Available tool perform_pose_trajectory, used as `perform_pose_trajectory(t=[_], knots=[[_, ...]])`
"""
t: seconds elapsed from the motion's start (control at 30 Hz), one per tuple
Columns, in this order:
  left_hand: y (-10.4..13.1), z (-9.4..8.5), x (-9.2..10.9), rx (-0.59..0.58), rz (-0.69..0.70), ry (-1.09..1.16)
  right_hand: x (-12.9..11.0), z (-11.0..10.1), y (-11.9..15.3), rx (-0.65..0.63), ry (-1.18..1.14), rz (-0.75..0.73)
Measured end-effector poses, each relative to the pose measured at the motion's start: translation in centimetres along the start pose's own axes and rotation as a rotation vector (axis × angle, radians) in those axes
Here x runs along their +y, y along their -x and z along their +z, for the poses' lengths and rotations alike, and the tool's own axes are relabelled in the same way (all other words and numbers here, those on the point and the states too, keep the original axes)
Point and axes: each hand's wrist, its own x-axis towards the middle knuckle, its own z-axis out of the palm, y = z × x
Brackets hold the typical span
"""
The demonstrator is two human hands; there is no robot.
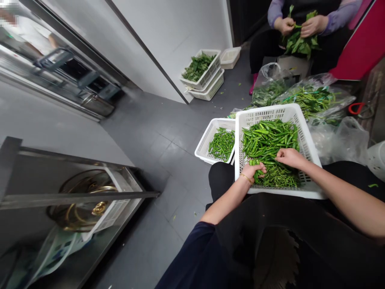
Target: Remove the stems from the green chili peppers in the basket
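Observation:
On my lap rests a white plastic basket (309,148) with slotted walls. Long green chili peppers (267,136) fill its far part, and a heap of thin green stems (278,176) lies in the near part. My left hand (254,170), with a bracelet at the wrist, is closed around several green chili peppers over the basket's near left side. Above the middle of the pile, my right hand (290,157) has its fingers pinched together; what they hold, if anything, is too small to make out. A second white basket (200,148) with more chili peppers (222,143) stands at the left.
Across from me, a person's hands (303,27) hold leafy greens (302,43). Plastic bags of greens (319,98) lie beyond my basket. Stacked white baskets (207,86) stand by the wall. A metal shelf (84,196) with pans is at left, on the grey floor (162,160).

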Motion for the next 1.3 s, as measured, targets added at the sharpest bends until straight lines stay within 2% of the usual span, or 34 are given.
perform_pose_trajectory(t=[0.07, 0.13, 0.3, 0.43, 0.53, 0.6, 0.7, 0.77, 0.83, 0.87, 0.97, 1.03, 1.1, 1.17, 1.23, 1.3], knots=[[-0.1, 0.4, 0.0, 0.013, 0.015, -0.008, -0.6, -0.1, 1.0, 0.041, -0.169, -0.031], [-0.2, 0.9, -0.1, 0.014, 0.039, -0.021, -1.7, 0.1, 2.3, 0.029, -0.26, -0.073], [-0.1, 1.0, -0.2, 0.008, 0.116, -0.169, -4.4, 0.8, 4.8, -0.056, -0.261, -0.199], [0.7, 0.3, 0.5, -0.068, 0.107, -0.42, -4.8, -0.8, 5.1, -0.116, -0.407, -0.126], [1.1, 0.4, 1.9, -0.141, 0.139, -0.508, -5.4, -2.3, 4.7, -0.054, -0.504, -0.166], [1.5, 0.8, 3.1, -0.131, 0.206, -0.51, -6.1, -2.9, 4.3, 0.03, -0.533, -0.197], [2.8, 1.8, 4.8, -0.08, 0.38, -0.551, -6.6, -2.8, 3.5, 0.09, -0.599, -0.111], [4.2, 2.3, 5.7, -0.146, 0.477, -0.577, -6.1, -2.0, 3.1, 0.04, -0.648, 0.036], [5.2, 2.5, 6.2, -0.245, 0.514, -0.544, -5.1, -0.8, 2.9, -0.061, -0.561, 0.12], [5.3, 2.3, 6.4, -0.27, 0.51, -0.501, -4.5, -0.1, 3.0, -0.115, -0.437, 0.104], [4.3, 0.9, 6.4, -0.24, 0.429, -0.36, -3.5, 1.9, 3.8, -0.232, 0.079, -0.047], [2.8, -0.2, 5.8, -0.179, 0.36, -0.364, -3.8, 2.9, 4.3, -0.277, 0.33, -0.103], [1.4, -0.9, 4.8, -0.104, 0.363, -0.536, -4.3, 3.5, 4.5, -0.307, 0.429, -0.126], [0.6, -1.0, 3.6, -0.084, 0.432, -0.844, -4.6, 3.5, 4.3, -0.305, 0.435, -0.132], [0.4, -0.6, 2.5, -0.128, 0.507, -1.132, -4.6, 2.9, 4.3, -0.28, 0.376, -0.16], [0.6, -0.1, 1.7, -0.19, 0.521, -1.264, -4.2, 1.8, 4.6, -0.25, 0.232, -0.238]])
